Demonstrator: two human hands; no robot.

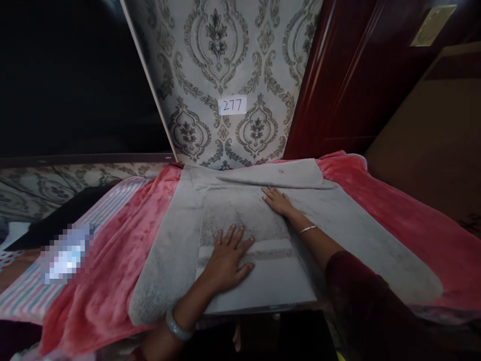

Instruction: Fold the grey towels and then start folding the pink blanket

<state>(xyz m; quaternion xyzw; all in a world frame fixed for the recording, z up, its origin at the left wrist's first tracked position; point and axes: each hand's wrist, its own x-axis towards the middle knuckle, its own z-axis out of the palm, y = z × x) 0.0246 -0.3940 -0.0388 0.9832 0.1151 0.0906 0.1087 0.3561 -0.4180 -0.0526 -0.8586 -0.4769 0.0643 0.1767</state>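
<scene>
A large grey plush cloth [171,255] is spread over a pink-red fleece blanket [112,281], its far edge folded back. In its middle lies a smaller grey plush piece [225,205] with a pale band across it, perhaps a towel; whether it is separate from the larger cloth I cannot tell. My left hand [227,260] rests flat on this piece near the pale band, fingers spread. Farther back, my right hand [278,200] lies palm down by the folded far edge, fingers stretched out. Neither hand grips anything.
A striped cloth [112,205] with a blurred-out item [67,255] lies at the left, below a large dark screen [75,80]. Behind is patterned wallpaper bearing a paper label [232,105] marked 277. Red-brown wood [338,75] and a brown panel [432,120] stand right.
</scene>
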